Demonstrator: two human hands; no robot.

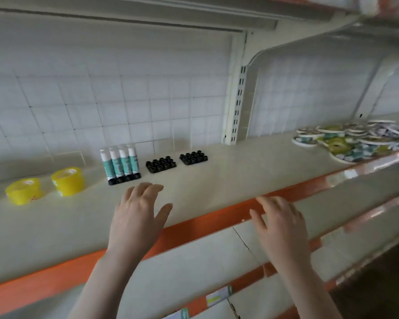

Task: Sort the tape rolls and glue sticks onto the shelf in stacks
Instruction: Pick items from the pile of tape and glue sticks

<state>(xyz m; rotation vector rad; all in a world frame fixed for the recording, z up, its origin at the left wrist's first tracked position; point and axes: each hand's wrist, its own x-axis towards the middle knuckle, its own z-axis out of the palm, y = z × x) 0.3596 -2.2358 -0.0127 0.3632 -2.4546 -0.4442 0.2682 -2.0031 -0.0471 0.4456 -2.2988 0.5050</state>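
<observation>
Fingers of left hand [137, 211] and right hand [280, 223] spread, holding nothing, over shelf [217, 180].

Two yellow tape rolls [44, 185] lie flat at shelf [217, 176] left, four teal-white glue sticks [121, 161] stand upright just right of them, small tape rolls [355, 140] heaped far right.

Soft, even daylight fills the scene — bright but flat, with only faint shadows under the glue sticks [121, 161]. Glare streaks the glossy orange shelf edge [346, 174] at right. Wide-angle distortion bows the shelf [217, 180] and the upper bracket [286, 46]. The tape pile [355, 139] at far right is smeared and soft — the corners blur most.
</observation>
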